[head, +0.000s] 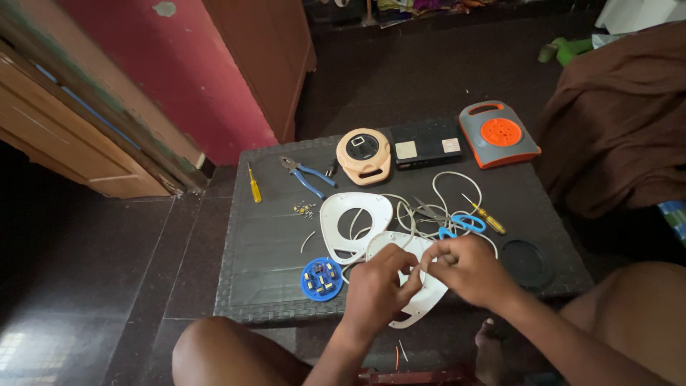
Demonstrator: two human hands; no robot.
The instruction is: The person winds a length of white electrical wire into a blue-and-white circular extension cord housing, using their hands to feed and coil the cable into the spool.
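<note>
My left hand (381, 286) and my right hand (464, 268) meet over the front of a low dark table (264, 243), both pinching a thin white wire (457, 179) that loops back across the table. Under my hands lies a white plastic shell half (421, 304). A second white shell half (354, 225) with a round hole lies just behind. A small blue round socket part (321, 279) sits left of my left hand. Blue-handled scissors (461, 225) lie just beyond my right hand.
At the back of the table stand a peach extension reel (364, 155), a black box (426, 143) and a grey-and-orange reel (498, 134). Blue pliers (309, 176), two yellow screwdrivers (254, 184) (487, 216), loose screws (305, 209) and a black round lid (527, 262) lie around. My knees flank the table front.
</note>
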